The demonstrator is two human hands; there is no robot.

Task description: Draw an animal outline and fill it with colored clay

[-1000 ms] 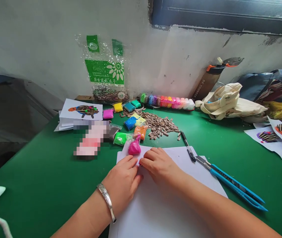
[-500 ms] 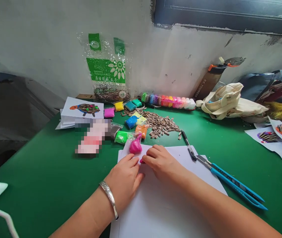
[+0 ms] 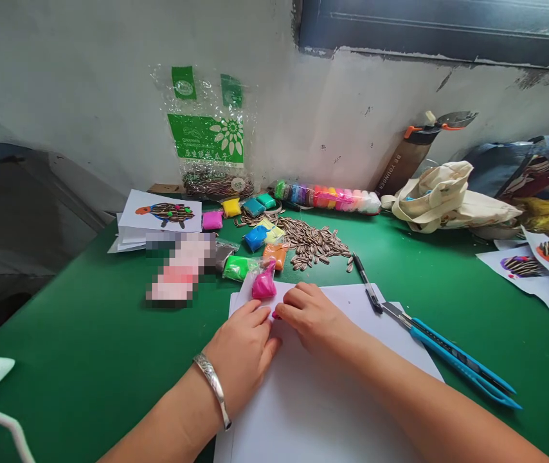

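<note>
White paper sheets point(image 3: 332, 399) lie stacked on the green table under both my hands. My left hand point(image 3: 245, 341), with a silver bangle at the wrist, rests flat on the paper's left side, fingers stretched out. My right hand point(image 3: 310, 315) is curled over the paper, its fingertips closed on a small lump of magenta clay point(image 3: 275, 314), mostly hidden by the fingers. Just beyond the left fingertips sits a plastic bag of magenta clay point(image 3: 264, 283) at the paper's top edge.
Beyond the paper are clay packets in green point(image 3: 236, 267), orange point(image 3: 275, 255) and blue point(image 3: 256, 237), and a pile of sunflower seeds point(image 3: 315, 241). At right lie a black pen point(image 3: 368, 283) and a blue utility knife point(image 3: 458, 354). A turtle picture point(image 3: 161, 211) tops papers at left.
</note>
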